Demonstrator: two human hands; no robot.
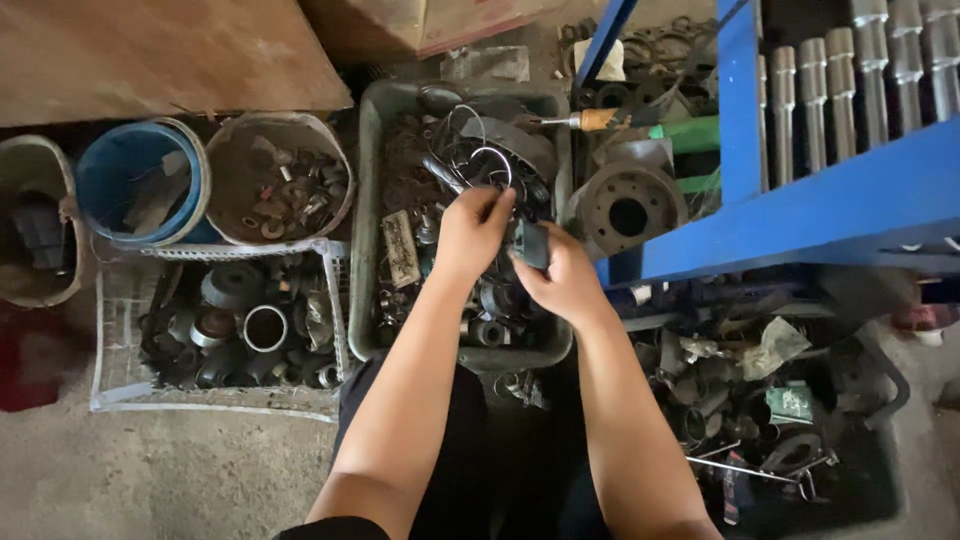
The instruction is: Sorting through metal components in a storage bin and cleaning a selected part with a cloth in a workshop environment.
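Both my hands are over a grey plastic crate [364, 215] filled with dark, greasy metal parts, rings and springs. My left hand [470, 232] pinches a small dark part near a thin wire ring [490, 160]. My right hand [562, 277] grips a dark block-shaped part [531, 243] just to the right of the left hand's fingers. The two hands nearly touch above the middle of the crate.
A white wire basket [120, 300] of bearings and sleeves stands at the left, with a blue bucket [140, 185] and a grey bucket [280, 180] behind it. A blue metal rack [800, 220] with steel shafts [840, 90] is at the right, above a brake-disc-like part [628, 205] and loose scrap.
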